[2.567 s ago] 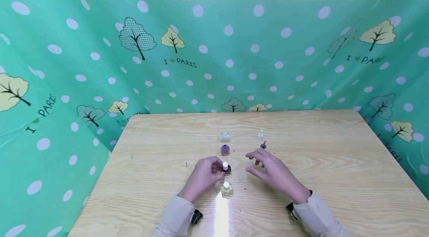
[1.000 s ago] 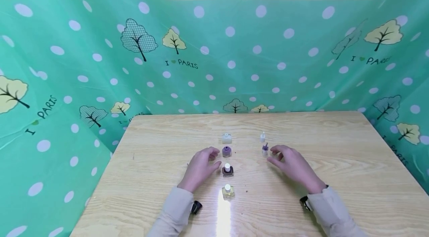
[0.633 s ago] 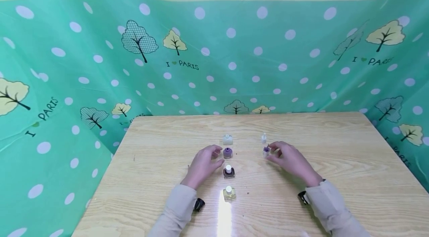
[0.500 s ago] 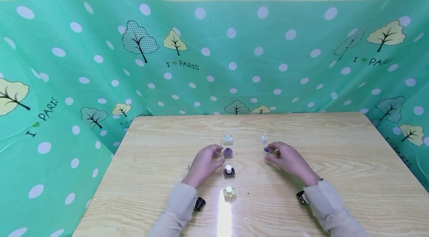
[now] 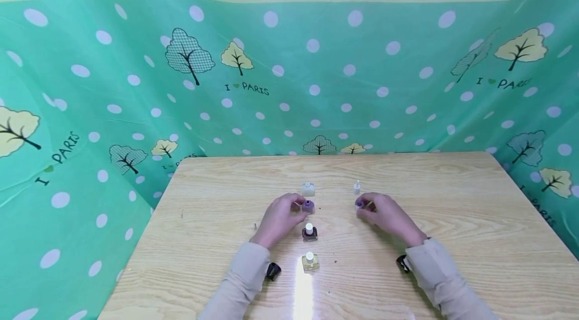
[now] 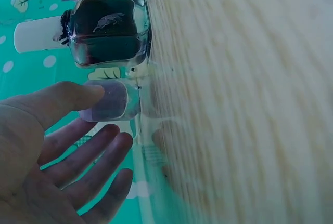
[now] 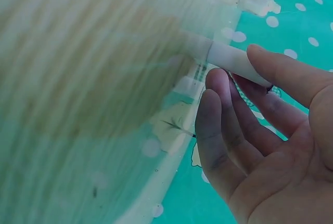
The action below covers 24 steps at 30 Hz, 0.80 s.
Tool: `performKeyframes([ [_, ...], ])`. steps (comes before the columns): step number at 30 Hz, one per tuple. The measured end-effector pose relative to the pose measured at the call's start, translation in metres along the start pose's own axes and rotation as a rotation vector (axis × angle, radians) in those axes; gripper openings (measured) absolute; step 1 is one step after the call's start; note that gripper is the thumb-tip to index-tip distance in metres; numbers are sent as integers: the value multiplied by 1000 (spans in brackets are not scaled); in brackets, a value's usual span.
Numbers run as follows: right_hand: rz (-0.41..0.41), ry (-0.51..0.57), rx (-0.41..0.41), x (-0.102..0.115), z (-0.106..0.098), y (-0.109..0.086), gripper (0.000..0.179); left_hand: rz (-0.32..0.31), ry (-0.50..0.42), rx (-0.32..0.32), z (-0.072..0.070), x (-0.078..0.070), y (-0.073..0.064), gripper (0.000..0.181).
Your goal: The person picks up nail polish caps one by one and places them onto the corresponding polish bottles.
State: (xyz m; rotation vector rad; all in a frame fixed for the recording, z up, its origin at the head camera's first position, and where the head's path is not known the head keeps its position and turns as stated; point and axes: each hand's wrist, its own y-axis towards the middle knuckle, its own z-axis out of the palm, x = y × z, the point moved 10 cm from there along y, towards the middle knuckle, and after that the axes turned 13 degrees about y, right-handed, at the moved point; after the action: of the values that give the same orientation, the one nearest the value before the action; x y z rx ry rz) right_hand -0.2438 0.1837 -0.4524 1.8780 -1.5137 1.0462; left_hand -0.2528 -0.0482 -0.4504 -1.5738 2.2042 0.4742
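Note:
My left hand (image 5: 280,217) holds an uncapped purple nail polish bottle (image 5: 308,207) between thumb and forefinger, the bottle upright on the table. In the left wrist view the thumb presses the side of this bottle (image 6: 115,101), and the other fingers spread loosely beyond. To the right, my right hand (image 5: 386,214) pinches the white cap (image 7: 231,58) of a nail polish brush. The cap stands top-down on the table, its purple-coated brush end pointing up and mostly hidden by the fingers.
A pale nail polish bottle (image 5: 308,190) without its cap stands behind the purple one. Its white brush cap (image 5: 357,188) stands behind my right hand. Nearer me are a capped dark bottle (image 5: 309,234) and a capped yellow bottle (image 5: 310,262). A patterned curtain (image 5: 289,79) borders the table.
My left hand has left the dark bottle and moved back to the purple bottle, closing thumb and finger on it. My right hand has closed on the purple brush's cap.

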Motion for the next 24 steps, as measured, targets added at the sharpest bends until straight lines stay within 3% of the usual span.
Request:
performKeyframes([
  [8,8,-13,-5,-1,1,1,13,-27,-9,12,1,2,-1,24],
  [18,-27,-10,-44,9,-1,0,14,-16,-6,-50,-10,-3,-6,22],
  [24,-52,10,-72,16,-3,-2,19,-22,-31,-36,-9,-3,-8,20],
])
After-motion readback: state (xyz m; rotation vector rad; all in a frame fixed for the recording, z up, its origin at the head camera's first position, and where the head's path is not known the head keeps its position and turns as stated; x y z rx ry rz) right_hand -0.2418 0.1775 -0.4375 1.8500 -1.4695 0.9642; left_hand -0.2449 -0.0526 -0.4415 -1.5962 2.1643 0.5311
